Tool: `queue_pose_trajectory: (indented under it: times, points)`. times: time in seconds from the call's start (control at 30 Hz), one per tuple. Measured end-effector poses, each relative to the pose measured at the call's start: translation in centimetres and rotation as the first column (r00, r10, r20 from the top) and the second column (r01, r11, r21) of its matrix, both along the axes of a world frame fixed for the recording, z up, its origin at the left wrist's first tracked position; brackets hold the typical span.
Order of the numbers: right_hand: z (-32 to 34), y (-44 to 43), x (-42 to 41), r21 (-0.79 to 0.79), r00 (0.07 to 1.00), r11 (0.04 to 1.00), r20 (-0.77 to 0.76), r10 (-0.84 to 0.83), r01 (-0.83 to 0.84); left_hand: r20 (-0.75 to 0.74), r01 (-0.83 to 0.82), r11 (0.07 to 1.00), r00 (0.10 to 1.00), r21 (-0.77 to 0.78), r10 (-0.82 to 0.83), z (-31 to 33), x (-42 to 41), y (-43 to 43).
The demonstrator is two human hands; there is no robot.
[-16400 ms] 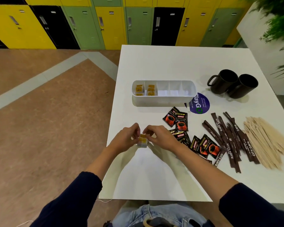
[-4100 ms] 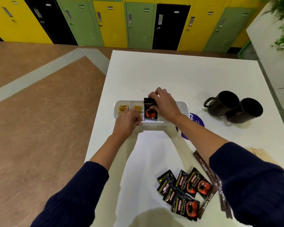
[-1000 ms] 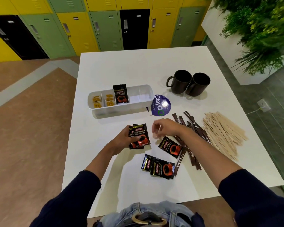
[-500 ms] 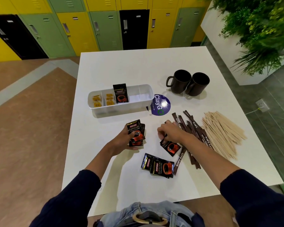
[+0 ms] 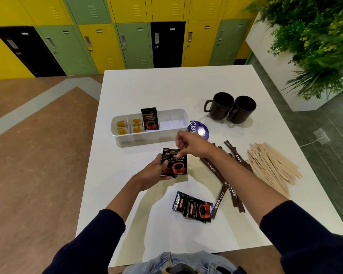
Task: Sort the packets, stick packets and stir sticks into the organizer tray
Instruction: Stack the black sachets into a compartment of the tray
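Left hand (image 5: 151,173), right hand (image 5: 193,144) on part-hidden packets (image 5: 178,165)

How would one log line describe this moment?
left hand holds packet stack | right hand pinches front packet | organizer tray: standing packet inside

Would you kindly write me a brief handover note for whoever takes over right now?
Left hand holds a stack of coffee packets; right hand pinches its top packet.
Done: yellow packets and an upright coffee packet are in the organizer tray.
Left: the held stack, plus loose coffee packets, stick packets and stir sticks on the table.
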State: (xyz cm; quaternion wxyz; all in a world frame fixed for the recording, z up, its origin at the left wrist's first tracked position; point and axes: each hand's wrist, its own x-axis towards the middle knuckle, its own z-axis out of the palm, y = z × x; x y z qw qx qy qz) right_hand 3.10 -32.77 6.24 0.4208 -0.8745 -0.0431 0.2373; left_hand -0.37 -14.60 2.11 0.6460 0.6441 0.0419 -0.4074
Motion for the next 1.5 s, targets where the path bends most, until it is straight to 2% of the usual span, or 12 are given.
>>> queue_pose_trajectory:
  times: [0.23, 0.33, 0.43, 0.5, 0.57, 0.73, 0.87, 1.07, 1.17, 1.3, 1.4, 1.5]
  points:
    - [-1.2, 1.3, 0.0, 0.016, 0.986, 0.991, 0.102, -0.131, 0.130, 0.090, 0.069, 0.997, 0.994, -0.017, -0.067, -0.3, 0.0, 0.3]
    - [-1.6, 1.3, 0.1, -0.084, 0.983, 0.991, 0.159, -0.092, 0.106, 0.143, 0.073, 0.997, 0.987, 0.024, -0.076, -0.4, 0.0, 0.4]
    - [-1.9, 1.3, 0.4, -0.206, 0.999, 0.978, 0.037, -0.019, 0.026, 0.188, 0.073, 0.994, 0.978, 0.079, -0.087, -0.4, 0.4, 0.4]
    - [-1.7, 1.6, 0.5, -0.162, 0.995, 0.987, -0.100, -0.016, 0.000, 0.194, 0.082, 0.987, 0.975, 0.137, -0.108, -0.5, 0.9, 0.3]
    - [-1.4, 2.2, 0.7, -0.122, 0.992, 0.993, -0.128, -0.018, 0.002, 0.195, 0.101, 0.976, 0.971, 0.194, -0.139, -0.4, 1.4, 0.1]
    - [-0.2, 2.9, 1.9, -0.154, 0.996, 0.986, -0.062, 0.057, -0.066, 0.209, 0.143, 0.934, 0.953, 0.326, -0.219, -0.3, 3.3, 0.6]
    - [0.6, 3.5, 3.3, -0.117, 0.995, 0.988, 0.014, 0.099, -0.097, 0.313, 0.165, 0.942, 0.914, 0.294, -0.258, 0.5, 4.8, 1.1]
    - [2.3, 4.5, 6.9, -0.084, 0.985, 0.993, 0.144, 0.097, -0.086, 0.489, -0.002, 0.953, 0.858, 0.302, -0.153, 1.5, 7.6, 1.7]
    - [2.4, 4.5, 9.0, -0.047, 0.979, 0.999, 0.206, 0.007, 0.003, 0.646, -0.187, 0.878, 0.745, 0.441, -0.165, 0.8, 8.7, 2.4]
    - [1.8, 5.1, 10.9, -0.017, 0.957, 0.992, 0.263, -0.119, 0.128, 0.759, -0.443, 0.734, 0.634, 0.514, -0.149, -0.6, 9.4, 3.9]
    - [0.8, 6.0, 11.6, -0.069, 0.951, 0.980, 0.261, -0.163, 0.187, 0.738, -0.480, 0.617, 0.622, 0.624, -0.263, -1.3, 10.0, 5.0]
    - [-0.2, 6.8, 12.0, -0.146, 0.957, 0.970, 0.245, -0.156, 0.196, 0.695, -0.448, 0.578, 0.641, 0.682, -0.324, -1.6, 10.3, 5.5]
